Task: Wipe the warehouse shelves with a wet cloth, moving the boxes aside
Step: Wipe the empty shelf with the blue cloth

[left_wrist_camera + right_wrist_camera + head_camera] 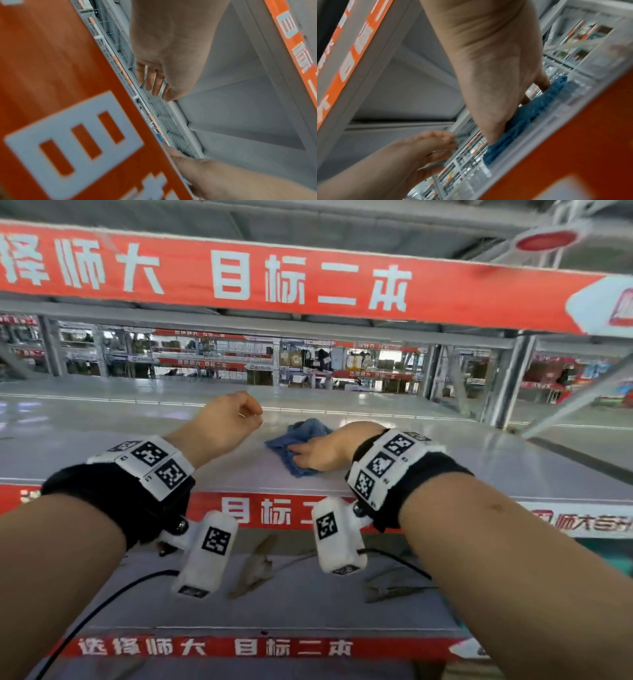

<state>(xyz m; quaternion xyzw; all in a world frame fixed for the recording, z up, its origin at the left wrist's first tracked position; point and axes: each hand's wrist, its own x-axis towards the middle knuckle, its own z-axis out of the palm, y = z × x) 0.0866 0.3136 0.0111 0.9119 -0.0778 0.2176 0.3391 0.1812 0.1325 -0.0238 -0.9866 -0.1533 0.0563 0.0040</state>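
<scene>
A crumpled blue cloth [301,433] lies on the grey shelf board [445,460], near its front edge. My right hand [308,455] lies on the cloth with fingers stretched leftward, pressing it to the board; the right wrist view shows the palm bearing down on the blue cloth [530,115]. My left hand [236,412] hovers above the shelf to the left of the cloth, fingers loosely curled and holding nothing. In the left wrist view its fingers [154,83] hang relaxed in the air.
A red banner beam [274,278] runs overhead, and another red strip [260,511] fronts this shelf. A grey upright [510,381] stands at the back right. The lower shelf [308,604] carries brownish scraps [255,568]. Distant racks hold goods.
</scene>
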